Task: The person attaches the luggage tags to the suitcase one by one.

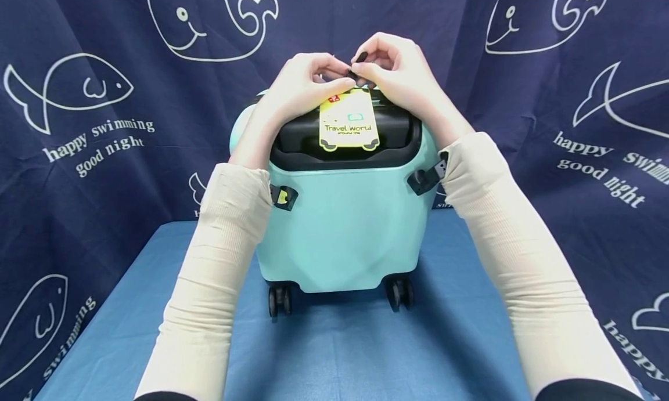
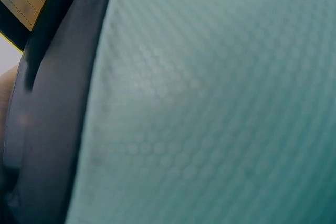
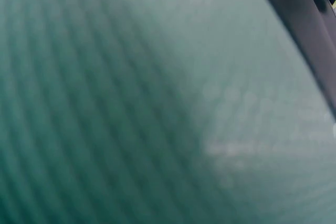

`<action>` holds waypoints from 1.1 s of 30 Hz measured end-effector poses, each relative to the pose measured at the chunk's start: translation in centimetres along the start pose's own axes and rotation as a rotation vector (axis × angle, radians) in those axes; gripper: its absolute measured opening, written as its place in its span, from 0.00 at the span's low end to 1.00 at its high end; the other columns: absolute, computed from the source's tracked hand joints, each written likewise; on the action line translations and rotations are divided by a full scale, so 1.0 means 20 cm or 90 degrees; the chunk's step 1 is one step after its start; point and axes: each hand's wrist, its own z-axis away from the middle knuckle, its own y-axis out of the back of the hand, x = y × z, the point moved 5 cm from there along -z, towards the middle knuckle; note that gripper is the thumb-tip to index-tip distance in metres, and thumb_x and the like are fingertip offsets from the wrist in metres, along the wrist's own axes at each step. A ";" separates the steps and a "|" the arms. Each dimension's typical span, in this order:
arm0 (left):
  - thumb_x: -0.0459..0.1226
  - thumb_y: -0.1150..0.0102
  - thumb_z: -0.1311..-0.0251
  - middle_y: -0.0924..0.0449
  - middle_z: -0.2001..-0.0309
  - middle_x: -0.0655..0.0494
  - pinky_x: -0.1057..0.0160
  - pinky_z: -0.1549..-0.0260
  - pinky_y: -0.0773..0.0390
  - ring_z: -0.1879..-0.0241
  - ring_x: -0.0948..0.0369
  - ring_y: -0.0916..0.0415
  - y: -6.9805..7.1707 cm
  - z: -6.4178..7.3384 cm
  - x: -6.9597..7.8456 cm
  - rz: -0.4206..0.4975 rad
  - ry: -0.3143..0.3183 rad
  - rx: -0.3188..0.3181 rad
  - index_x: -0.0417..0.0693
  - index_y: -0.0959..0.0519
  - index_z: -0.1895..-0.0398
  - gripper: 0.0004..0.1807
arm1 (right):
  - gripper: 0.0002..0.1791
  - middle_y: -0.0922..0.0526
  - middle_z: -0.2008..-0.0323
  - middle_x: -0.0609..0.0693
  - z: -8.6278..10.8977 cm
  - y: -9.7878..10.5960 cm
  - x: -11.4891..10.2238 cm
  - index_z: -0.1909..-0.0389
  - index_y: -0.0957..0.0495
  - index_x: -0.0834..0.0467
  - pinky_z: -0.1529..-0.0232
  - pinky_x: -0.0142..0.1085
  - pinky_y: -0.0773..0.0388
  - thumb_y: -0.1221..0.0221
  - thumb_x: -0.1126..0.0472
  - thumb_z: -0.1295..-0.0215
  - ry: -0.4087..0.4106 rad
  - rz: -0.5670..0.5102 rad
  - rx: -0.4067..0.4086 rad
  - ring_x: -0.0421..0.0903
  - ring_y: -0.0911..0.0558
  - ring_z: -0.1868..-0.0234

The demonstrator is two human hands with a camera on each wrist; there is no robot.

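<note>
Tag (image 1: 349, 122) hangs upright, left hand (image 1: 305, 79) and right hand (image 1: 401, 70) pinching its upward-slanting strap (image 1: 362, 57).

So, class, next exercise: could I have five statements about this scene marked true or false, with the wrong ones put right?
1. The hard-shell suitcase is pale turquoise. True.
2. It lies flat on its side. False: it stands upright on its caster wheels, on the blue tablecloth.
3. The luggage tag shows the words "Travel World". True.
4. The left hand rests on the tablecloth. False: it is raised at the top of the suitcase, its fingertips by the tag's black strap.
5. The right hand pinches the black strap between thumb and fingers. True.
</note>
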 end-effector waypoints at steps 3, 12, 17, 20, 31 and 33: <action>0.50 0.41 0.42 0.17 0.55 0.58 0.72 0.58 0.34 0.62 0.67 0.24 0.00 0.00 0.00 0.006 -0.011 0.006 0.56 0.23 0.46 0.21 | 0.09 0.21 0.74 0.44 0.00 0.00 0.00 0.61 0.22 0.65 0.66 0.28 0.29 0.40 0.63 0.39 0.005 -0.015 0.009 0.41 0.22 0.73; 0.49 0.41 0.41 0.16 0.55 0.58 0.71 0.57 0.34 0.59 0.66 0.25 0.00 0.00 0.00 0.002 -0.010 0.007 0.54 0.22 0.49 0.19 | 0.10 0.23 0.75 0.41 0.00 0.01 0.00 0.61 0.21 0.63 0.69 0.27 0.31 0.38 0.61 0.40 0.038 0.040 0.029 0.41 0.23 0.74; 0.49 0.42 0.41 0.17 0.53 0.58 0.71 0.54 0.33 0.55 0.67 0.24 0.00 0.00 0.01 -0.014 -0.016 0.000 0.52 0.23 0.51 0.17 | 0.06 0.22 0.76 0.44 0.00 0.01 0.00 0.64 0.22 0.60 0.69 0.28 0.29 0.40 0.62 0.39 0.028 0.020 0.027 0.40 0.23 0.75; 0.49 0.42 0.41 0.17 0.53 0.57 0.71 0.56 0.32 0.57 0.66 0.24 0.00 0.00 0.01 -0.020 -0.012 -0.002 0.52 0.23 0.51 0.17 | 0.04 0.22 0.76 0.45 0.00 0.01 0.00 0.64 0.22 0.59 0.68 0.29 0.27 0.41 0.63 0.38 0.016 -0.009 0.025 0.41 0.22 0.75; 0.50 0.41 0.42 0.18 0.57 0.56 0.71 0.56 0.33 0.59 0.66 0.25 0.00 0.00 0.00 -0.022 -0.003 0.009 0.53 0.24 0.48 0.20 | 0.08 0.18 0.72 0.47 0.00 0.03 0.02 0.58 0.22 0.59 0.68 0.30 0.27 0.43 0.60 0.35 -0.003 -0.072 0.025 0.42 0.21 0.76; 0.49 0.41 0.42 0.19 0.58 0.56 0.71 0.56 0.33 0.60 0.66 0.26 0.00 0.01 0.01 -0.022 -0.004 0.012 0.52 0.25 0.47 0.21 | 0.05 0.18 0.73 0.47 0.00 0.03 0.02 0.60 0.25 0.57 0.69 0.31 0.27 0.42 0.62 0.36 0.001 -0.105 0.034 0.42 0.21 0.77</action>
